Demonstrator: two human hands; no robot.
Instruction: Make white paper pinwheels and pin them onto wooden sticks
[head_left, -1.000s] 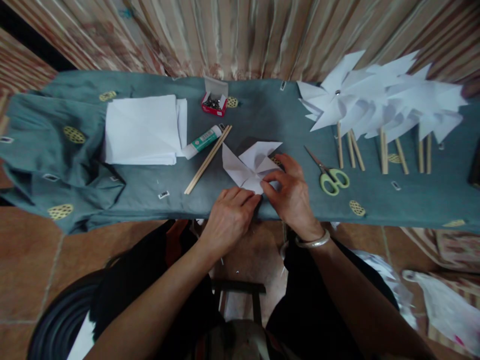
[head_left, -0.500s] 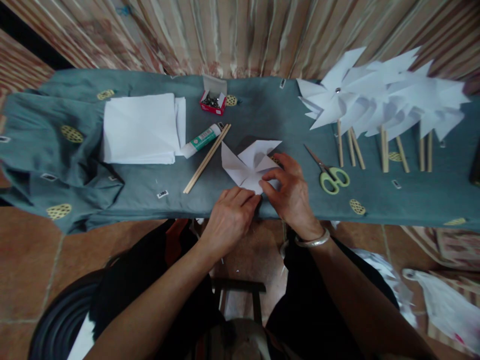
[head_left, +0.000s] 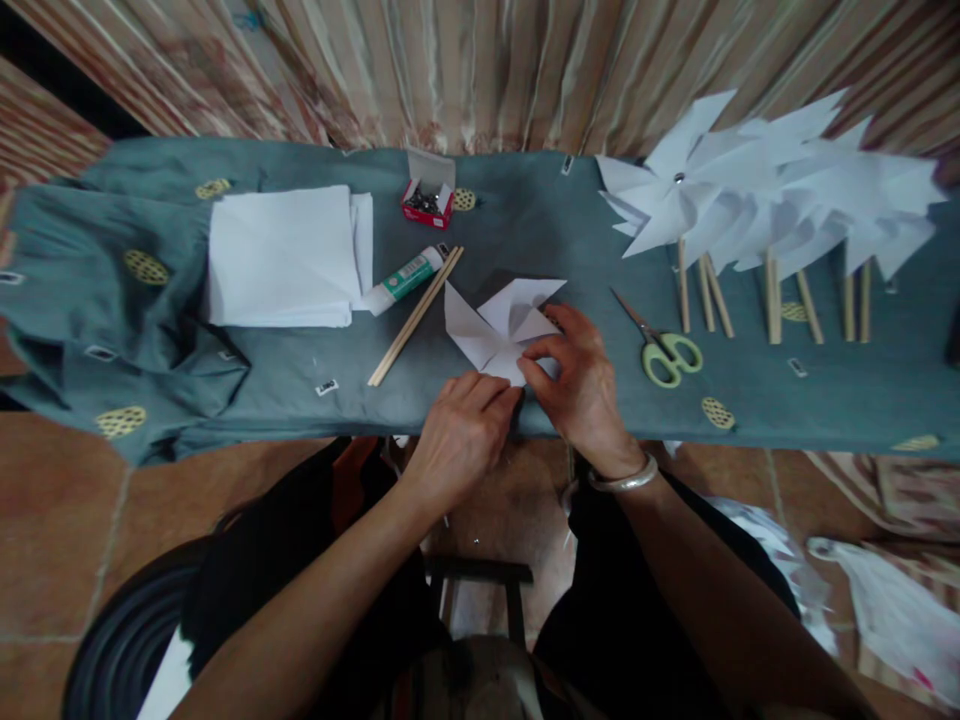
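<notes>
A white paper pinwheel with curled blades lies near the front edge of the cloth-covered table. My left hand is closed at its near edge, the fingers pressed together on the paper. On the right side, my right hand pinches a blade of the pinwheel between thumb and index finger. Two wooden sticks rest side by side to the left of it, next to a glue stick. Green-handled scissors lie to the right of my right hand.
A stack of white paper is on the left. Behind the glue stick stands an open red box of small metal pins. Several finished pinwheels on sticks overlap at the back right. The patterned green cloth covers the table.
Both hands stay in the same place on the paper pinwheel. The whole view has shifted very slightly; no object has visibly moved on the table.
</notes>
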